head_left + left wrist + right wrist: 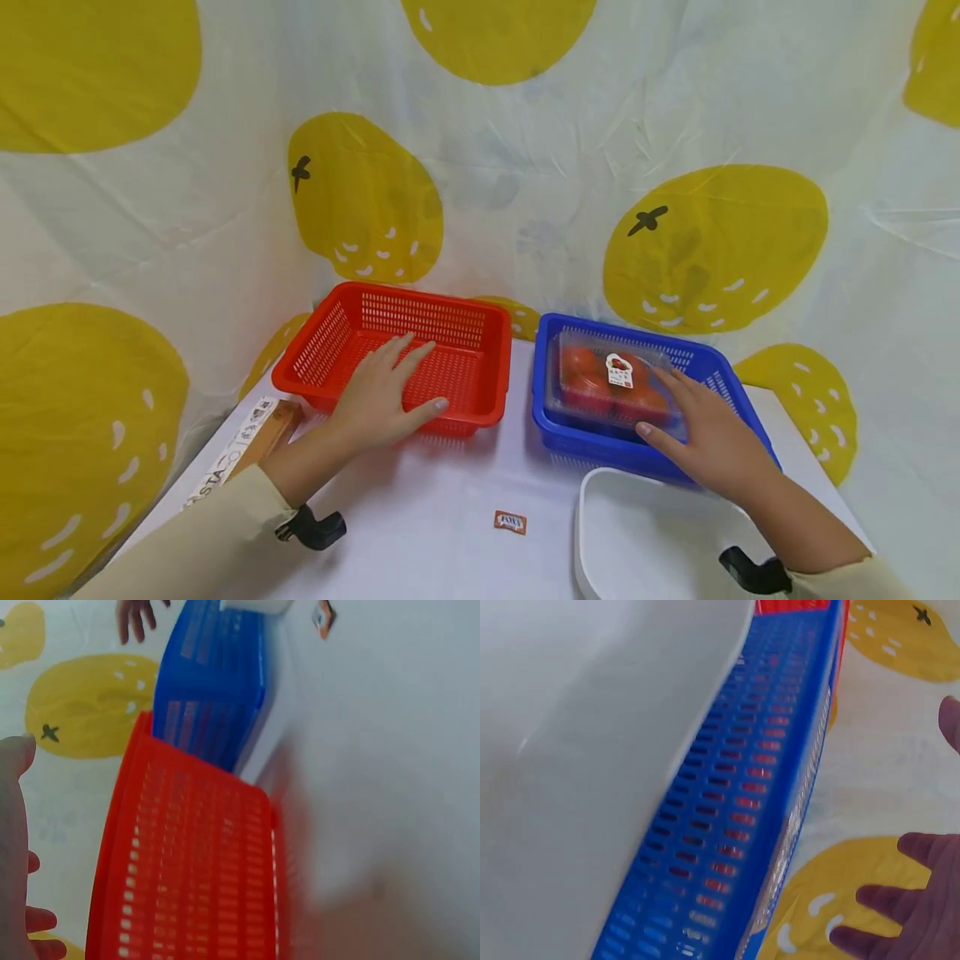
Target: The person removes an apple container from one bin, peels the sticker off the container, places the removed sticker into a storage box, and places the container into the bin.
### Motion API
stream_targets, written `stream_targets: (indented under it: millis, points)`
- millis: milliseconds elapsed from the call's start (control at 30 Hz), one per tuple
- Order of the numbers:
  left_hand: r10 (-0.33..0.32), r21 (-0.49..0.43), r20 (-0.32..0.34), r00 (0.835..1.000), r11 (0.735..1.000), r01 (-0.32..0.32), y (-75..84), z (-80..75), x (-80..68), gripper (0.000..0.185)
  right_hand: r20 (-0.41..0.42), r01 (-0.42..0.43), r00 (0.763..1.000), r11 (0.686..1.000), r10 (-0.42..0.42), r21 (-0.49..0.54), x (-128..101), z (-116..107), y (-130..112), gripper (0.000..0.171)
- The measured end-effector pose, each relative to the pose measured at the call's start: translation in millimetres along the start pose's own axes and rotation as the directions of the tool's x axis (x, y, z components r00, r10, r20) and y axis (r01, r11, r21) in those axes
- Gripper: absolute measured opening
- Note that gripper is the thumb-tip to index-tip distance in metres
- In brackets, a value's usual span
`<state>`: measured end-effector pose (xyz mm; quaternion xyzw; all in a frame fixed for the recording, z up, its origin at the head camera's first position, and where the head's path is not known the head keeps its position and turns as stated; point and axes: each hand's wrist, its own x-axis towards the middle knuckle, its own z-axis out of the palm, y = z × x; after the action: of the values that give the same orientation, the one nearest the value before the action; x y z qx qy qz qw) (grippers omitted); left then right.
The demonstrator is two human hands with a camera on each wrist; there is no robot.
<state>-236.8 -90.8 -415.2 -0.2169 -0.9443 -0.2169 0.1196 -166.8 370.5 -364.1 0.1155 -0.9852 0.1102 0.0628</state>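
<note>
My left hand (377,394) hovers over the near side of a red plastic basket (491,367), fingers spread and thumb pointing right, with nothing in it. The basket's inside shows no contents. On the right, a blue basket (592,448) holds a clear plastic box of tomatoes (592,379) with a white label on its lid. My right hand (708,433) is over that basket's right part, fingers extended and overlapping the box's right end in the head view. In the right wrist view its fingers appear spread and apart from the blue rim.
A white tub (660,525) stands in front of the blue basket. A small Foxs candy packet (510,522) lies on the white table (442,542). At the left edge is a pasta box (251,437). A lemon-print curtain (510,192) hangs behind.
</note>
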Motion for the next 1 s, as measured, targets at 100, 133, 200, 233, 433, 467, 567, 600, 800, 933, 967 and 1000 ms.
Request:
stream_targets:
  millis: [100,133,200,233,433,467,567,600,800,933,967,1000]
  points:
    - [0.018,-0.034,-0.019,1.000,0.999,-0.019,6.2,2.9,0.6,0.091,0.015,-0.004,1.000,0.999,0.003,0.054,6,-3,7,0.093]
    - [0.024,-0.045,-0.024,0.999,0.999,-0.025,8.3,4.4,0.8,0.091,0.018,-0.004,1.000,0.998,0.003,0.070,8,-3,9,0.093]
    - [0.039,-0.066,-0.033,0.999,0.997,-0.041,12.7,7.9,1.2,0.090,0.035,-0.014,0.999,0.995,0.011,0.099,13,-4,15,0.093]
    - [0.046,-0.078,-0.038,0.998,0.996,-0.048,15.1,9.9,1.5,0.089,0.047,-0.022,0.999,0.993,0.016,0.113,15,-4,17,0.093]
    - [0.055,-0.150,-0.060,0.997,0.987,-0.063,36.4,21.1,4.0,0.089,0.138,-0.079,0.989,0.975,0.051,0.207,30,-10,34,0.088]
    - [0.052,-0.166,-0.061,0.997,0.984,-0.061,41.2,22.0,4.8,0.089,0.153,-0.093,0.986,0.969,0.059,0.229,33,-11,37,0.088]
    - [0.039,-0.217,-0.061,0.997,0.975,-0.051,57.1,25.3,8.0,0.087,0.199,-0.139,0.977,0.941,0.079,0.307,41,-16,45,0.085]
    - [0.034,-0.238,-0.058,0.998,0.970,-0.047,62.8,26.2,8.6,0.087,0.214,-0.152,0.974,0.928,0.081,0.340,44,-17,49,0.084]
    - [0.053,-0.373,-0.054,0.997,0.925,-0.069,96.0,39.1,10.2,0.080,0.277,-0.180,0.960,0.852,0.044,0.491,61,-21,77,0.079]
    - [0.103,-0.460,-0.046,0.994,0.881,-0.112,114.6,51.4,7.8,0.076,0.331,-0.217,0.943,0.837,0.046,0.502,70,-21,98,0.080]
    - [0.113,-0.479,-0.039,0.993,0.870,-0.118,118.9,54.4,6.8,0.076,0.349,-0.232,0.936,0.835,0.051,0.499,73,-21,103,0.080]
    - [0.121,-0.495,-0.032,0.992,0.861,-0.121,122.9,57.2,6.0,0.075,0.368,-0.248,0.928,0.833,0.058,0.495,75,-21,107,0.081]
